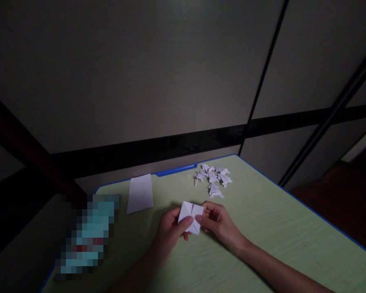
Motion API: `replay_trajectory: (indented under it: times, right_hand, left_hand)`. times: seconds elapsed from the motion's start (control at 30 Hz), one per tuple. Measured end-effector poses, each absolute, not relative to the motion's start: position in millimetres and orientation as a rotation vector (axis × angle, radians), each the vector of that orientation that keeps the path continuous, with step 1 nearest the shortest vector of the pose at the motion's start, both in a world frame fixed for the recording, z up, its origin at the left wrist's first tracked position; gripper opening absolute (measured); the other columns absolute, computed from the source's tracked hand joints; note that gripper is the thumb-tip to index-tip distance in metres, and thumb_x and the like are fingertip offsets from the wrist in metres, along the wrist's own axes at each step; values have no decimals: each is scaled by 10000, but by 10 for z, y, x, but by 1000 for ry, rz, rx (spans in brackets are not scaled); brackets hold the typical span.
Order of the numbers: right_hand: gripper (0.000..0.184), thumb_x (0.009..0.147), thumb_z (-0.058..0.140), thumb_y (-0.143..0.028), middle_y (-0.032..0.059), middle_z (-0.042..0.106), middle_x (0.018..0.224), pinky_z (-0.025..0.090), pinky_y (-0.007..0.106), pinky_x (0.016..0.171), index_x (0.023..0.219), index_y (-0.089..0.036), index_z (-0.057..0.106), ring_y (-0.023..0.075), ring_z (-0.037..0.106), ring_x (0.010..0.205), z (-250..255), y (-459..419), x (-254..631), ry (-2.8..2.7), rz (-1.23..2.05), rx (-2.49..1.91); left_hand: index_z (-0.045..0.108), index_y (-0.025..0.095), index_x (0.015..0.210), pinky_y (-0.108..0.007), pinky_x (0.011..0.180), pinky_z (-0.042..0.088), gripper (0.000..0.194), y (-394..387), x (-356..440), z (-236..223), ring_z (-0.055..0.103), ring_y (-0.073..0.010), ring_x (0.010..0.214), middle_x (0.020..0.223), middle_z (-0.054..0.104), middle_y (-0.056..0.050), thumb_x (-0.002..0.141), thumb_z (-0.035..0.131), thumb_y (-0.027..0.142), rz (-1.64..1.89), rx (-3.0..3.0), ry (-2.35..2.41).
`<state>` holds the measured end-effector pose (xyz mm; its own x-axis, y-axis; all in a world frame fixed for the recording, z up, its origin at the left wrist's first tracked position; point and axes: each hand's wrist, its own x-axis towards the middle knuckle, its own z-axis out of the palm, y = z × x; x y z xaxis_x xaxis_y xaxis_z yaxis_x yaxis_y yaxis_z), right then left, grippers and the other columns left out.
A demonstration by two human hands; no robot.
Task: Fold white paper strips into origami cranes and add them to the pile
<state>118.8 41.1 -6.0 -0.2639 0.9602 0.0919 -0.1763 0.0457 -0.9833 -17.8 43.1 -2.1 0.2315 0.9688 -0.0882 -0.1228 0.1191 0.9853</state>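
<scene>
A small white square of folded paper is held above the table between my two hands. Its flaps meet near the middle, with a narrow dark gap at the top. My left hand grips its left side, the thumb lying across the front and fingertips showing below. On the right edge my right hand pinches the paper between thumb and curled fingers. Just beyond the hands lie several folded white paper figures, bunched together. What the fingers do behind the square is hidden.
A stack or sheet of white paper lies at the table's back left. A blurred-out turquoise object rests along the left edge. The pale green table has a blue rim and a blue slot at the back, against wall panels.
</scene>
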Motion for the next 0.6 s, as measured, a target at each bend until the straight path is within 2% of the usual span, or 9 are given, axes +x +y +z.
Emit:
replay_trajectory:
  times: [0.13, 0.27, 0.6]
  right_hand:
    - [242, 624, 608, -280, -73, 402, 509, 255, 165, 407, 685, -158, 409, 44, 333, 430, -58, 394, 1172, -1237, 1368, -829]
    - [229, 637, 604, -244, -72, 398, 536, 268, 166, 423, 722, -172, 404, 49, 335, 452, -41, 382, 1173, -1233, 1253, -836]
    - [229, 594, 628, -261, -71, 395, 488, 274, 179, 415, 611, -158, 424, 51, 343, 433, -54, 425, 1193, -1289, 1295, -888]
  left_hand:
    - [571, 77, 639, -174, 342, 342, 212, 424, -167, 0, 428, -69, 380, 448, 525, 8, 579, 589, 280, 1028, 1146, 1021]
    - [572, 79, 648, -175, 341, 342, 213, 439, -183, -29, 427, -70, 379, 455, 525, 8, 581, 589, 280, 1036, 1136, 1007]
    - [572, 80, 592, -180, 336, 340, 177, 440, -180, -24, 423, -68, 358, 426, 522, 9, 569, 587, 255, 980, 1121, 1005]
